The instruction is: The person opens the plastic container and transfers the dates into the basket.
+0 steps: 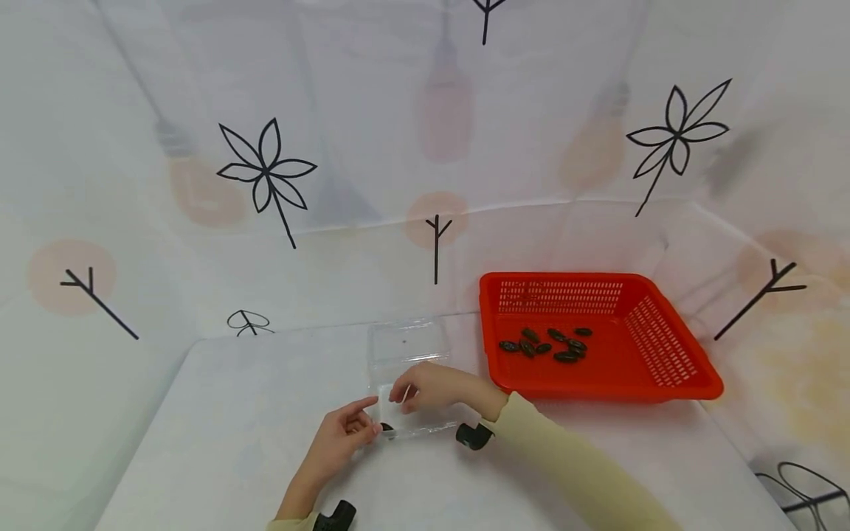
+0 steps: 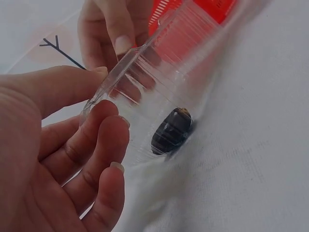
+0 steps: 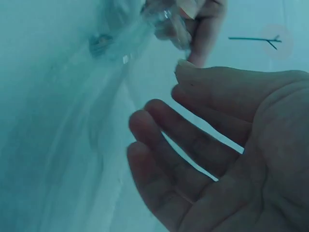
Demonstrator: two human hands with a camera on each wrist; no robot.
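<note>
A clear plastic box (image 1: 434, 425) lies on the white table with its lid (image 1: 406, 344) folded back toward the wall. My left hand (image 1: 341, 436) pinches the box's left wall between thumb and fingers. Just inside that wall, one glossy dark oval piece with a tan tip (image 2: 172, 132) shows through the plastic in the left wrist view. Over the box hovers my right hand (image 1: 434, 386), its fingers loosely bent. In the right wrist view, nothing sits between the right hand's fingers (image 3: 169, 145).
To the right of the box stands a red plastic basket (image 1: 600, 389) with slotted walls. Several dark oval pieces (image 1: 527, 348) lie on its floor, mostly toward the left. A white patterned cloth (image 1: 358, 184) hangs behind the table.
</note>
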